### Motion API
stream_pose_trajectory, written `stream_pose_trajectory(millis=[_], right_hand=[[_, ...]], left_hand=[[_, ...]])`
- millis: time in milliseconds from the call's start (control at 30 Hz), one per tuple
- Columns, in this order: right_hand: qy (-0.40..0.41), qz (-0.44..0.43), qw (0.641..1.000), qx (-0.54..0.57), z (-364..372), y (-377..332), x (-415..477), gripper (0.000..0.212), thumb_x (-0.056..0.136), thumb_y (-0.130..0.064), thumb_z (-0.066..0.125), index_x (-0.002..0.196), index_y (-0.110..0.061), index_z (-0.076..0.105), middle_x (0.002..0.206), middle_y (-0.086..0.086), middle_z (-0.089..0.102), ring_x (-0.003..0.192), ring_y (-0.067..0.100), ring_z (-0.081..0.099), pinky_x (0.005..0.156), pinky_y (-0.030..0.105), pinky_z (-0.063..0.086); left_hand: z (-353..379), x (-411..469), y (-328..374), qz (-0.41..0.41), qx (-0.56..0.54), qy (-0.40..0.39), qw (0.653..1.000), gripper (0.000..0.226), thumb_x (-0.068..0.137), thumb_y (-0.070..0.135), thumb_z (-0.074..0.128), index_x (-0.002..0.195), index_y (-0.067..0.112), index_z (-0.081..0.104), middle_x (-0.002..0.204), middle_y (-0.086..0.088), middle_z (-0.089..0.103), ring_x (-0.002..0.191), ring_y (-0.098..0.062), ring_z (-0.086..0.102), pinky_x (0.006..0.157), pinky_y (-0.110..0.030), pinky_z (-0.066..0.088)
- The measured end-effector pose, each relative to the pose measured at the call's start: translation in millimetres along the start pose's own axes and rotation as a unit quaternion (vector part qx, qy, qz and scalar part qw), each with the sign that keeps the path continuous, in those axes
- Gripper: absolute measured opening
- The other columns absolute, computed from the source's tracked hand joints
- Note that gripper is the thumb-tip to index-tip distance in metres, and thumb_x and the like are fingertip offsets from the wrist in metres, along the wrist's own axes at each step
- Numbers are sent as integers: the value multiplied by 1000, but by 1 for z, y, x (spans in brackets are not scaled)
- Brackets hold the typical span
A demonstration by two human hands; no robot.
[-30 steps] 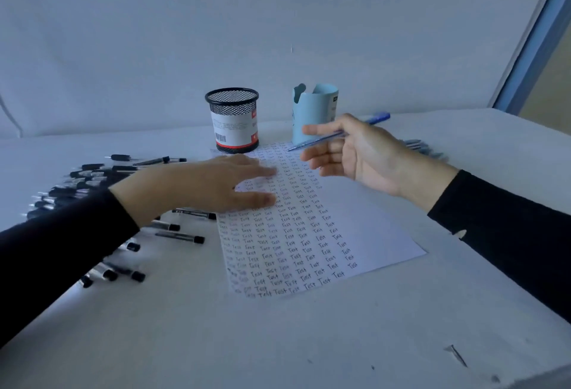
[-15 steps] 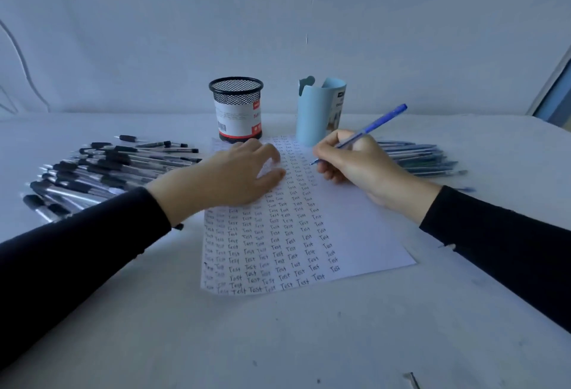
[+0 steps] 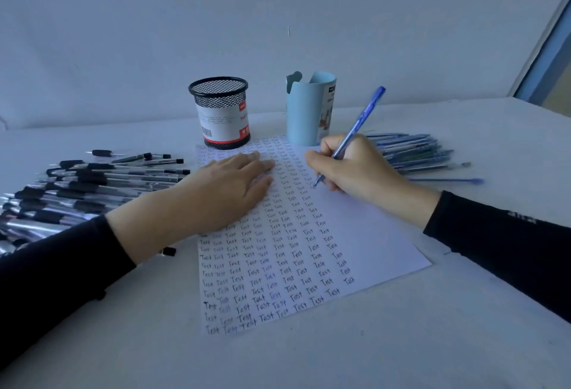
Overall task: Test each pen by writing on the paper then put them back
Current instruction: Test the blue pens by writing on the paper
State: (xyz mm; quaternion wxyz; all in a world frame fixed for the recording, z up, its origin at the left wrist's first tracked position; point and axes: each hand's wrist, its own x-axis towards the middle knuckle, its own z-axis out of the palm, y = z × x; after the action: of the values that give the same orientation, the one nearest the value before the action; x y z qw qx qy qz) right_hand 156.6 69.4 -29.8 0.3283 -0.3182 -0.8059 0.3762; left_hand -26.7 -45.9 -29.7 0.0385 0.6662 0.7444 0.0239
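**Blue pen now tipped steeper, its point lower on the sheet than half a second ago; left hand gone flatter**

1. Table (image 3: pixel 309 357), covered in white; it bears everything listed below.
2. Paper (image 3: pixel 380 243), a white sheet lying flat at the centre of the table. Columns of the handwritten word "Test" fill its left and middle; the right strip is blank.
3. Pile of black-capped pens (image 3: pixel 77 190), loose on the table left of the paper.
4. Pile of blue pens (image 3: pixel 411 150), on the table right of the paper, behind the right hand; one more blue pen (image 3: pixel 448 180) lies alone just in front of them.
5. Left hand (image 3: pixel 228 190), palm down with fingers straight and close together, pressing on the upper left part of the sheet.
6. Right hand (image 3: pixel 355 169), fingers curled, pinching the pen low on its barrel (a writing grip).
7. Black mesh pen cup (image 3: pixel 221 110), upright at the far edge of the sheet, with a white and red label.
8. Light blue pen holder (image 3: pixel 306 110), upright just beside the mesh cup.
9. Blue pen (image 3: pixel 361 119), tilted up and to the right, its point down on the paper beside the rightmost written column.
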Motion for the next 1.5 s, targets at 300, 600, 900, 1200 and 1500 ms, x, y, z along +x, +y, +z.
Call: stream_pose_trajectory(millis=[300,600,900,1200,1500], right_hand=[[-3,-4,1000,-1,3,0,-2,35,82,-10,64,53,-11,44,41,0,52,39,8,45,43,15,38],[-8,-16,1000,8,4,0,-3,33,83,-9,65,57,-5,46,45,8,54,41,10,50,45,18,44],[-4,-27,1000,-4,4,1,-2,35,81,-9,66,55,-9,43,42,3,50,38,8,49,45,16,42],[-12,-26,1000,-2,2,-1,-3,35,82,-9,65,54,-7,43,39,2,50,39,9,44,44,14,38],[-16,-40,999,-12,1,-1,-4,39,82,-7,66,52,-9,40,39,1,46,36,6,45,44,14,39]], left_hand=[[3,-3,1,-3,-25,7,1000,58,98,56,14,153,39,15,162,7,11,148,-13,12,121,-48,9],[3,-2,0,-10,-15,-35,999,61,95,63,8,153,45,-1,163,14,-6,149,-9,-6,122,-44,-3],[3,-3,1,-12,-8,-34,999,62,94,63,7,153,45,-1,162,15,-6,149,-7,-6,122,-44,-3],[4,-2,-1,-11,-14,-29,999,61,94,64,8,153,46,0,162,14,-5,149,-8,-6,122,-44,-3],[5,-1,-2,-9,-14,-28,999,62,93,65,7,152,46,0,162,15,-5,149,-8,-5,122,-43,-3]])
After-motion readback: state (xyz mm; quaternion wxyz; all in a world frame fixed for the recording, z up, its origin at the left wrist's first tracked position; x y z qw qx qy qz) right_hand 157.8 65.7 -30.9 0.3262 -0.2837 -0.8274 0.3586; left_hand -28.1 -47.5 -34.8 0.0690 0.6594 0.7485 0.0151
